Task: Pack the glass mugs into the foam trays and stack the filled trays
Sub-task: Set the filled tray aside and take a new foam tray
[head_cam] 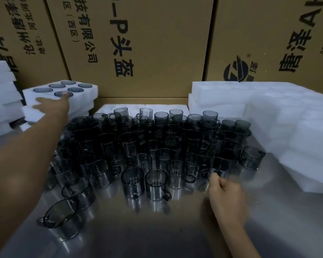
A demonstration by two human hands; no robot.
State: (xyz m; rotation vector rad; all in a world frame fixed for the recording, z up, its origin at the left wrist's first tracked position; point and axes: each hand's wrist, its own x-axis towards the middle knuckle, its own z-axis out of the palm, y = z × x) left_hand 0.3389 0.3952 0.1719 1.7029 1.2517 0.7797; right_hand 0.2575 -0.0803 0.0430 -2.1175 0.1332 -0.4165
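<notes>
Several dark smoked glass mugs [155,142] stand packed together on the shiny metal table [157,229]. At the far left a white foam tray [90,92], filled with several mugs, tops a stack of trays. My left hand [53,104] reaches out to that tray, its fingers stretched flat on the foam at the nearest mug. My right hand [223,189] hovers at the near right edge of the mug cluster, blurred, with its fingers curled and nothing visibly in them.
Empty white foam trays [268,112] pile up at the right. More foam pieces [2,86] stack at the far left. Large printed cardboard boxes [147,43] wall off the back. A mug [62,220] lies tilted at the near left.
</notes>
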